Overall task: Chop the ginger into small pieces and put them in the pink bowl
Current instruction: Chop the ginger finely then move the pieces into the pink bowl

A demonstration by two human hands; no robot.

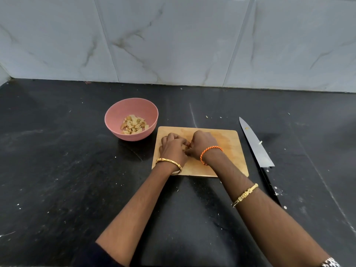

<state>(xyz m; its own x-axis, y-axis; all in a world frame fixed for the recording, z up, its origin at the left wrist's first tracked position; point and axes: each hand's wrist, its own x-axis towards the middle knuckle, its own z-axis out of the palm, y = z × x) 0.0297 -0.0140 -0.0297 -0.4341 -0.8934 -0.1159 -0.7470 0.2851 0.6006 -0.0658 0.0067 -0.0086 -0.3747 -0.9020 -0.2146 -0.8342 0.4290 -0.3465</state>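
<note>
The pink bowl [115,120] stands on the black counter, left of and behind the wooden cutting board [227,143], and holds a heap of chopped ginger pieces [133,125]. My left hand [173,147] and my right hand [202,144] both lie on the board's left half. Their fingers are curled and their fingertips meet between them. Whatever lies under or inside the hands is hidden, and no ginger shows on the bare part of the board.
A long kitchen knife [254,143] lies on the counter right of the board, blade pointing away, with its black handle [270,187] near my right forearm. Small ginger scraps [207,116] dot the counter behind the board. A marble-tiled wall [173,39] closes the back.
</note>
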